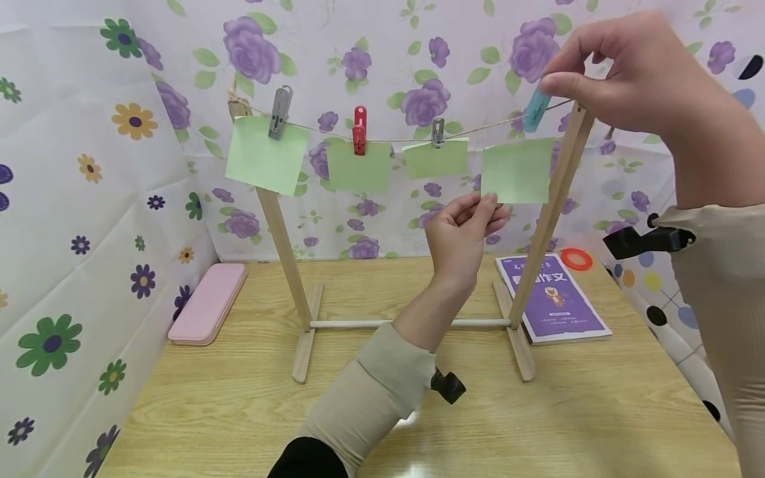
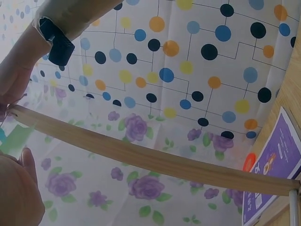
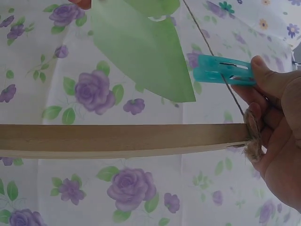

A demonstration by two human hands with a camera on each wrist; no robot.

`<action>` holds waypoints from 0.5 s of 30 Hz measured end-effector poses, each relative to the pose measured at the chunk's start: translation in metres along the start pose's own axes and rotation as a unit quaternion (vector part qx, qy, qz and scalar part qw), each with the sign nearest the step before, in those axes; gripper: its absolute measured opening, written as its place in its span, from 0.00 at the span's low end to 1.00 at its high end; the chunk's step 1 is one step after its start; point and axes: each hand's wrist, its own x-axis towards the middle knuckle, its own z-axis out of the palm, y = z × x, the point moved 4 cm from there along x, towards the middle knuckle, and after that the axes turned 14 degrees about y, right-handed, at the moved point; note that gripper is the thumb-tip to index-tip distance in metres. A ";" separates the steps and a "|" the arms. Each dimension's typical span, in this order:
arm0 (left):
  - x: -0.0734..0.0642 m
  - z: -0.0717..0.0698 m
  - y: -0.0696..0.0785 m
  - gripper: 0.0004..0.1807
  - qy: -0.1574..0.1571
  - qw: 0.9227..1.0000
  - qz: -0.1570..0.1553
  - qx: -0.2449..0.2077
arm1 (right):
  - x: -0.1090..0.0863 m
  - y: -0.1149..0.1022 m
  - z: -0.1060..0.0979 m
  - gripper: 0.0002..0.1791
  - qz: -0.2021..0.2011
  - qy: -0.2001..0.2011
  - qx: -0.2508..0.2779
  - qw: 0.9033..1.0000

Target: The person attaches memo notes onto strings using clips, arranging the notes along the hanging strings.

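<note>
My left hand (image 1: 457,236) pinches the lower left corner of a green paper sheet (image 1: 517,171), which it holds up just below the string. Up by the right post, my right hand (image 1: 633,73) grips the end of a blue clothespin (image 1: 536,111) between thumb and fingers. In the right wrist view the clothespin (image 3: 221,70) lies across the string (image 3: 207,42), with the paper (image 3: 141,52) apart from it. Three more green sheets hang along the string under a grey clothespin (image 1: 280,113), a red clothespin (image 1: 359,131) and a small grey clothespin (image 1: 438,132).
The string is tied to a wooden left post (image 1: 283,259) and right post (image 1: 546,226), joined low down by a white rod (image 1: 352,324). On the table (image 1: 239,411) lie a pink case (image 1: 209,302) at left, and a purple book (image 1: 558,299) and orange ring (image 1: 576,259) at right.
</note>
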 end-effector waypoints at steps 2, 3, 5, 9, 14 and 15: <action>0.000 0.002 0.001 0.07 0.002 1.000 -0.001 -0.005 | 0.001 -0.001 0.000 0.04 -0.003 -0.001 0.000 1.000; 0.000 0.003 0.002 0.07 0.003 1.000 -0.002 -0.008 | 0.001 -0.001 0.000 0.04 -0.002 -0.002 -0.001 1.000; -0.001 0.005 0.004 0.07 0.003 1.000 -0.002 -0.013 | 0.001 -0.002 -0.001 0.04 0.004 -0.004 -0.004 1.000; -0.001 0.007 0.007 0.07 0.008 1.000 0.004 -0.016 | 0.001 -0.002 -0.002 0.05 0.011 -0.007 -0.010 1.000; 0.001 0.006 0.010 0.08 0.013 1.000 0.013 -0.016 | 0.001 -0.002 -0.002 0.04 0.015 -0.009 -0.010 1.000; 0.001 0.006 0.010 0.08 0.014 1.000 0.013 -0.016 | 0.001 -0.002 -0.001 0.04 0.015 -0.009 -0.008 1.000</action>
